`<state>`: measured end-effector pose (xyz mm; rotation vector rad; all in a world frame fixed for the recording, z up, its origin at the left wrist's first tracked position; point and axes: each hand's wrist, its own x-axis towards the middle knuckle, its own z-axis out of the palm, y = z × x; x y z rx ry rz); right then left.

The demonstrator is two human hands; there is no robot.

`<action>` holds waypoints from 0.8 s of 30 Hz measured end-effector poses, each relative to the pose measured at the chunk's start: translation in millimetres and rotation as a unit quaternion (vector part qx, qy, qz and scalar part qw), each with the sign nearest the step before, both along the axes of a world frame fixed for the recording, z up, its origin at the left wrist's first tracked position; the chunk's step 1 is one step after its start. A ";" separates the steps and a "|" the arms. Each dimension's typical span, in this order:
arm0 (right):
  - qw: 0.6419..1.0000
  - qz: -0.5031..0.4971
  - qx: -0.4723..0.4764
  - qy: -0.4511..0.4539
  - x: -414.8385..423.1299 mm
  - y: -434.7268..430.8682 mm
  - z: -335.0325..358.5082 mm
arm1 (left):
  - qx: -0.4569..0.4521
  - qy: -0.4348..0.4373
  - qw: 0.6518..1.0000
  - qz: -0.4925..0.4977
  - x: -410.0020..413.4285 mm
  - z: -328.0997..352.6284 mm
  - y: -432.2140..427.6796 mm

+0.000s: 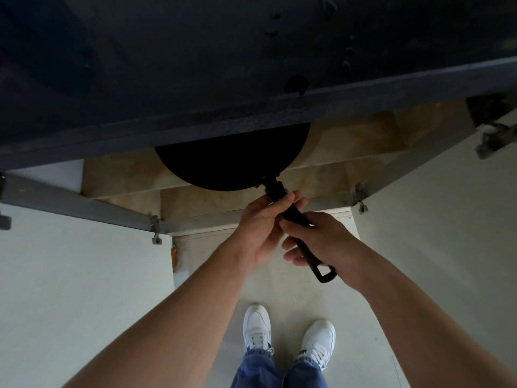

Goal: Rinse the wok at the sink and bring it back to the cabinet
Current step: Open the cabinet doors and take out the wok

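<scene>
The wok [232,161] sits half inside the open cabinet [321,152], its far part hidden under the dark counter [251,79] edge, its round black body over the tan cabinet floor. Its long black handle [296,217] runs back toward me, ending in a hanging loop near my right wrist. My left hand [263,222] is wrapped round the handle close to the wok, fingers curled shut on it with the thumb on top. My right hand [319,242] grips the handle farther back, fingers closed loosely under it. Both cabinet doors stand swung open, the left door [70,270] and the right door [447,219] to either side of my arms. Below, on the pale floor [279,287], my white shoes [257,326] and blue trouser cuffs show.
</scene>
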<state>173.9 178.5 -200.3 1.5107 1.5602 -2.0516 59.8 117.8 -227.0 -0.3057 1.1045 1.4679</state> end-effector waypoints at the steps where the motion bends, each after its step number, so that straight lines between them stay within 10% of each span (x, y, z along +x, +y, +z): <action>1: 0.999 -0.006 -0.033 0.009 -3.4 2.7 -1.6 | 0.004 -0.002 1.000 -0.003 -1.3 -1.9 -0.3; 5: 0.993 -0.007 -0.110 0.049 -7.1 1.3 -7.1 | 0.024 -0.013 1.000 -0.004 -9.1 -9.2 -0.2; 24: 0.988 -0.014 0.141 -0.064 24.5 -91.0 13.3 | -0.025 -0.072 0.996 -0.036 24.6 25.5 -55.3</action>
